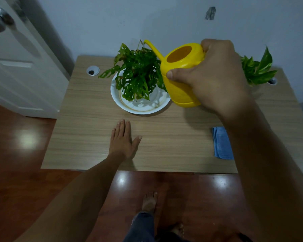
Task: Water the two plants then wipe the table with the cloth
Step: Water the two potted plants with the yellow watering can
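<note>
**Yellow can tilted toward the left plant**

My left hand lies flat on the worktop, palm down, fingers together and straight, thumb spread out to the right; its grip is released and holds nothing. The worktop is pale wood-grain laminate with a round cable hole near its far left corner.

Behind my left hand stands the left plant, with dark green glossy leaves full of holes. It sits in a round white saucer of smooth material, with a brownish ring inside.

My right hand is clenched around the watering can, fingers on the top and thumb on the near side. The can is smooth yellow plastic, round in the body with ridges low down. Its long axis leans to the left, and the thin curved spout points up and left, over the leaves.

The right plant shows pointed, green and cream leaves behind my wrist.

The cloth is blue, soft, folded to a rectangle, lying on the worktop near its front right, partly hidden by my forearm.
</note>
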A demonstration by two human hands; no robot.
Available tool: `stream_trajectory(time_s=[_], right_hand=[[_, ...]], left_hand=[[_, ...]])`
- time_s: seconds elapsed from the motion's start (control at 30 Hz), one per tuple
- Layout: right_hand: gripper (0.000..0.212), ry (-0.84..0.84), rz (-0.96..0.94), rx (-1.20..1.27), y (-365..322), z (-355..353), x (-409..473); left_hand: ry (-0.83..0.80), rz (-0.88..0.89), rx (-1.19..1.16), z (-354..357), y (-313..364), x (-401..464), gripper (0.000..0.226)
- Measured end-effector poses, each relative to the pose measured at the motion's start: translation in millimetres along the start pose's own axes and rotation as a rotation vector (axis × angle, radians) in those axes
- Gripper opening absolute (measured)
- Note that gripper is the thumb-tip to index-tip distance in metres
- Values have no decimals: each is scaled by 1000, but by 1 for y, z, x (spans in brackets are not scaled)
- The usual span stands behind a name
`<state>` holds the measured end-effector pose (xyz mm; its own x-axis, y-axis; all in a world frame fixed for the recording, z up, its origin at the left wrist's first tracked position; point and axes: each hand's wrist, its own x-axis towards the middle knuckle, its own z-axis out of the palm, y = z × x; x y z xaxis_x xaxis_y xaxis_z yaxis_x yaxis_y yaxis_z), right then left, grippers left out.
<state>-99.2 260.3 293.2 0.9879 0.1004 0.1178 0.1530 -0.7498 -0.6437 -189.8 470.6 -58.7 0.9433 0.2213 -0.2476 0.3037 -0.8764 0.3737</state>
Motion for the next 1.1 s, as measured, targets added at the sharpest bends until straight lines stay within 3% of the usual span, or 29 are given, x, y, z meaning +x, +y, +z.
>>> stream_trajectory(time_s=[0.47,0.9,1.1], right_hand=[[50,-187,76,218,27,-7,-19],[36,-38,164,628,119,2,-61],[49,72,134,722,176,-24,-72]], left_hand=[[50,10,1,-2,10,0,90],[18,180,-7,9,103,14,96],[38,280,18,16,178,17,105]])
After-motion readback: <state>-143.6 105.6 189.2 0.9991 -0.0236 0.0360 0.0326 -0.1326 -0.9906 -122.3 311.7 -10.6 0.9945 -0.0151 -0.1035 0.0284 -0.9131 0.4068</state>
